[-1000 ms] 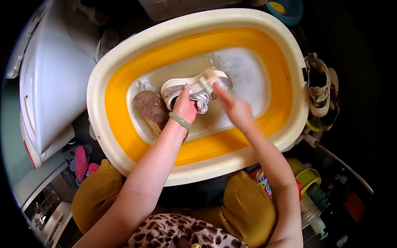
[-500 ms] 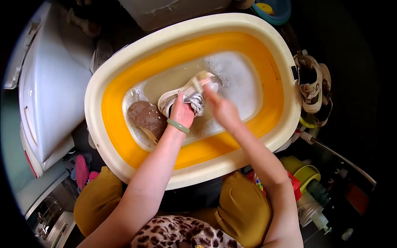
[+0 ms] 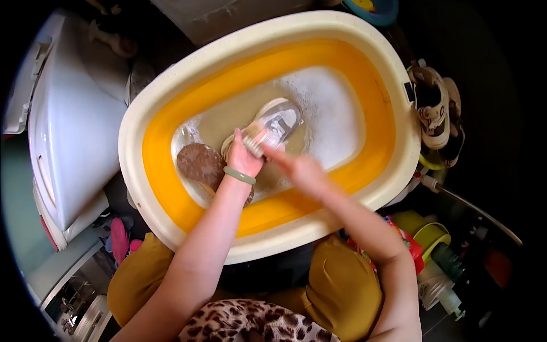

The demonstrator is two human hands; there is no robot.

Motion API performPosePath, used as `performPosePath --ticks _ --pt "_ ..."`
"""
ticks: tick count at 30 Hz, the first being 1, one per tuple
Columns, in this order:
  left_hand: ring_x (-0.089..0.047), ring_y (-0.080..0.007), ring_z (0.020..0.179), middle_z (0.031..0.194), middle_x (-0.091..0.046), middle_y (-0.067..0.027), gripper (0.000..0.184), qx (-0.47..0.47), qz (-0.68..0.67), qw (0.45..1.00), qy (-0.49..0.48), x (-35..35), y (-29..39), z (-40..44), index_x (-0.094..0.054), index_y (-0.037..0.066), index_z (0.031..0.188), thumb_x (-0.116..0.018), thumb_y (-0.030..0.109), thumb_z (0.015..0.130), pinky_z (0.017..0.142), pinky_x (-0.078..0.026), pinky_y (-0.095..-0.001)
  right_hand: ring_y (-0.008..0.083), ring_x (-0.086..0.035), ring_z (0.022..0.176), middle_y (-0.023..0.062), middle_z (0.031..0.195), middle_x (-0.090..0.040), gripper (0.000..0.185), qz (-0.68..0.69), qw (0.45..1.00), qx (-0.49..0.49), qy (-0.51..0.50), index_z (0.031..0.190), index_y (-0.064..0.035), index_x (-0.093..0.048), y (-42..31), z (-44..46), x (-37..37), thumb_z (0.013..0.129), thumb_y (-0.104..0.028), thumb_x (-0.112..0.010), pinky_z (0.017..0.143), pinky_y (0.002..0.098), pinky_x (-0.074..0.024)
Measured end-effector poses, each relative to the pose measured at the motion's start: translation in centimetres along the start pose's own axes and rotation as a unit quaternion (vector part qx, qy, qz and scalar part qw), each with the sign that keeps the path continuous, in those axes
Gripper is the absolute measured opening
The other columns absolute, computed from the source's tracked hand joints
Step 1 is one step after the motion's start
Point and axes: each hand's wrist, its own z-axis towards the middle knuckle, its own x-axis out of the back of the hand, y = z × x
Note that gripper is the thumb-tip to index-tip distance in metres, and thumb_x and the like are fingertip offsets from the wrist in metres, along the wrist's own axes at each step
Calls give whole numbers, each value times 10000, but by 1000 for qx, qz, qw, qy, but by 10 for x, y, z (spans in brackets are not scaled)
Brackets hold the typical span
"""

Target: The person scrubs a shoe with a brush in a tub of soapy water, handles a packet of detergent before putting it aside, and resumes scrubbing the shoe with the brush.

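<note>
My left hand, with a green bangle at the wrist, grips a grey-and-white sneaker near its heel end. The sneaker is tilted, its toe pointing to the upper right, over murky, soapy water. My right hand is closed around a small scrub brush, whose pale bristles are at the shoe's side close to my left fingers. Motion blurs the brush and hides much of its handle. A second shoe lies with its brown sole up at the left of the yellow-and-cream basin.
Thick white foam covers the basin's right side. Another pair of sneakers stands outside the right rim. A white ceramic fixture is on the left. Bottles and a green container stand at the lower right.
My right hand has moved the brush down and left, from the sneaker's toe toward its heel end. The sneaker has turned somewhat in my left hand. The whole view has shifted slightly.
</note>
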Motion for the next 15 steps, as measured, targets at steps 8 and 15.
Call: performPosePath --ticks 8,15 --pt "-428 -290 1195 1295 -442 -170 571 -42 -8 991 -129 -4 -1 21 -381 -22 1280 -227 425 962 1022 -327 -414 256 -613 662 147 827 -628 410 -12 993 -22 112 1283 -295 -463 46 31 6 887 -196 -499 571 355 -474" --pt "-551 -235 1021 1094 -568 -113 465 -33 91 995 4 -10 -14 37 -477 21 1154 -314 409 956 910 -442 -382 193 -538 543 115 704 -584 473 53 998 40 25 1319 -331 -409 26 -3 0 880 -177 -490 515 350 -456"
